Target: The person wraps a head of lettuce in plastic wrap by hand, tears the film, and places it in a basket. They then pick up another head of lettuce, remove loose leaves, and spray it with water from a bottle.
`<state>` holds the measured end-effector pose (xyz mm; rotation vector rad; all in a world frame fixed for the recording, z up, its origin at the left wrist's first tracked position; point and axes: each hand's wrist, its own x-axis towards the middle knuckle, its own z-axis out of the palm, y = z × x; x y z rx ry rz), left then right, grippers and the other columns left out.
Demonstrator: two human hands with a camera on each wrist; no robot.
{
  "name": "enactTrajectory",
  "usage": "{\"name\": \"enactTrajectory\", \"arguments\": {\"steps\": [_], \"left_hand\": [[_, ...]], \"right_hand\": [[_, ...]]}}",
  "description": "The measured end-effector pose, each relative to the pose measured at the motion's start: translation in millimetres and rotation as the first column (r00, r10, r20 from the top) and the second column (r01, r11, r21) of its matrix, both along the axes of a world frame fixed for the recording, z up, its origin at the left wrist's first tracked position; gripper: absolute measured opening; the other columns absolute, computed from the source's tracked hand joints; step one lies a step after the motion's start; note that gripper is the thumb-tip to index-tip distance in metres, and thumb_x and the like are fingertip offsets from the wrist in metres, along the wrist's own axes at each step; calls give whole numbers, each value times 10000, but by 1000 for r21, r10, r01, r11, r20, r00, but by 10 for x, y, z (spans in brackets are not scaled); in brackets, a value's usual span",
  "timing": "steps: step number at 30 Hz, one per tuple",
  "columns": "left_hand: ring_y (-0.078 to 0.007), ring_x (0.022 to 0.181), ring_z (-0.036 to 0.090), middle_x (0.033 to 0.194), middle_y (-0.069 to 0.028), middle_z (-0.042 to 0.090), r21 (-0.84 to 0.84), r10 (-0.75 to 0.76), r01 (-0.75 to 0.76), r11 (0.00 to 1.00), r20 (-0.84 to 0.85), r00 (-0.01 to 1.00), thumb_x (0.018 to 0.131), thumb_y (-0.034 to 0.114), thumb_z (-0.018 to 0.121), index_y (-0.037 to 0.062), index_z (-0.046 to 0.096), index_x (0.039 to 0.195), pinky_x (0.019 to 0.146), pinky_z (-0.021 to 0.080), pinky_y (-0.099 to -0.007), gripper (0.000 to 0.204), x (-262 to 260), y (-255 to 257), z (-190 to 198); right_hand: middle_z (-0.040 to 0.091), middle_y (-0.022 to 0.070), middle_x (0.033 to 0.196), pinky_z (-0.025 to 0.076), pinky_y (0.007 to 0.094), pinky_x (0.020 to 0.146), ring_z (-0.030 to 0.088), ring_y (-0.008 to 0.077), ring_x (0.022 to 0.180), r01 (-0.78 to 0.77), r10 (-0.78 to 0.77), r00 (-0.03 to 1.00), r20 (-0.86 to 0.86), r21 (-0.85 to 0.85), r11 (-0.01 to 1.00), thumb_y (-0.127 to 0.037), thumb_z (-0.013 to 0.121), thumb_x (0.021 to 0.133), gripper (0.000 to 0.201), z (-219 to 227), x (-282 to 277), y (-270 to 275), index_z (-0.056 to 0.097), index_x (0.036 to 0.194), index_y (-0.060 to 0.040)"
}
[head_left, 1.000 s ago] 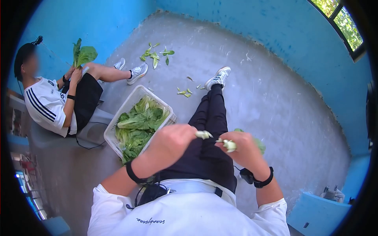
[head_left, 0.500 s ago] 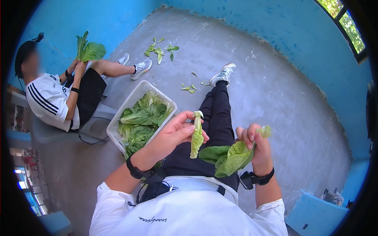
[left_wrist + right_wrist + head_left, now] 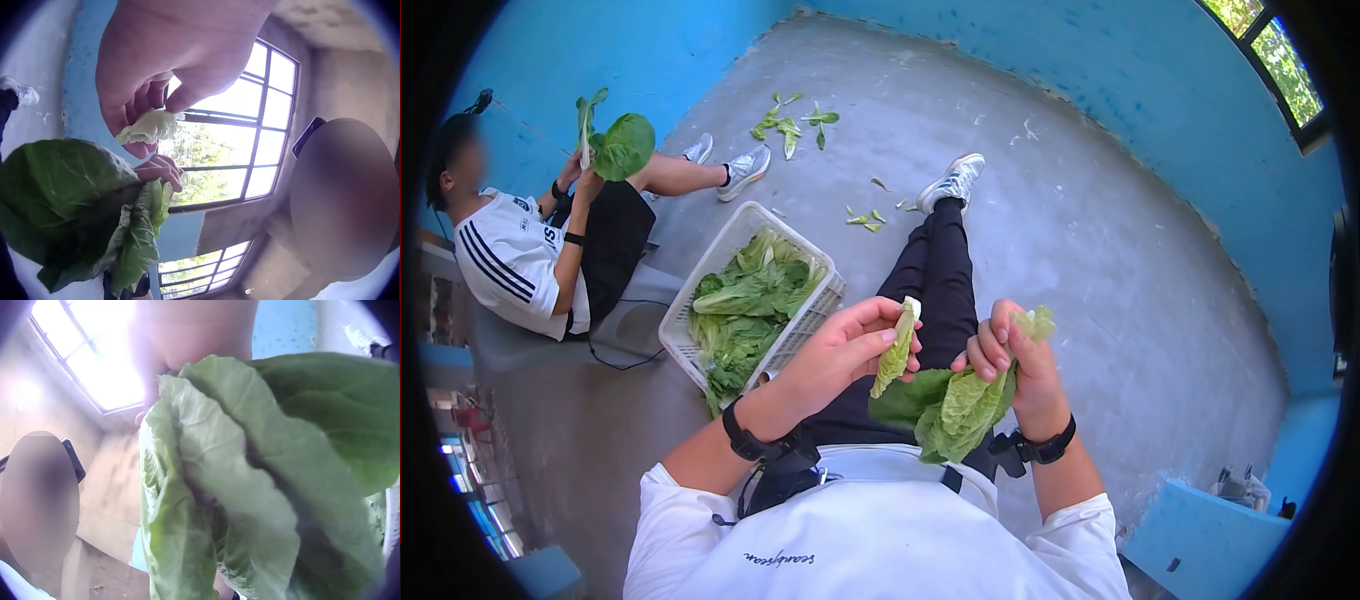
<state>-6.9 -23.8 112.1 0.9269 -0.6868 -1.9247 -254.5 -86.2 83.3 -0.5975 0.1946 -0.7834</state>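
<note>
In front of the lap, my left hand pinches a small, narrow lettuce leaf between thumb and fingers. The leaf's pale stem end points up, and in the left wrist view the piece looks whitish and crinkled. Just right of it, my right hand grips a bunch of lettuce leaves that hang down toward the lap. A pale frilly tip sticks out above that fist. The right wrist view is largely filled by these broad leaves, which hide most of the right hand's fingers.
A white plastic basket heaped with lettuce stands on the floor to the left. Leaf scraps and smaller bits lie farther ahead. At left, another seated person holds leafy greens. My outstretched shoe rests ahead.
The two hands were knuckles-up with pale stem ends facing each other. They have since turned, bringing the leaves into view, and drawn closer again over the last half second.
</note>
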Motion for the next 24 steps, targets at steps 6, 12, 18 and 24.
{"name": "enactTrajectory", "arguments": {"steps": [6,12,18,24], "left_hand": [[-137,879,618,1086,-68,630,84,80,-71,994,-111,991,1049,125,501,2,534,1374,804,526,-301,350,-84,-15,24],[-134,891,623,1040,-52,659,-112,-12,20,993,71,997,1042,145,566,17,555,1277,815,517,-293,267,-80,21,-82],[-169,1022,670,1121,-85,684,-140,30,-22,990,55,998,1039,170,587,4,564,1244,940,534,-338,265,-139,13,-28],[-137,1068,668,1154,-82,692,-98,21,-5,995,166,986,1015,124,626,-28,597,1245,967,523,-294,277,-105,34,-32]], "right_hand": [[493,-41,721,547,335,773,483,77,652,36,-109,801,-589,-134,990,-166,691,946,168,268,80,21,552,988,-81],[560,-32,749,562,275,689,525,39,644,132,-140,775,-616,-59,990,-83,700,941,86,272,131,80,646,974,-25],[561,-45,723,548,245,671,523,28,638,213,-208,773,-599,-64,975,-79,702,941,72,278,224,106,669,964,-20],[575,-58,734,426,204,614,512,29,653,68,-267,658,-704,-298,952,-67,793,860,173,363,273,147,674,983,-40]]}}
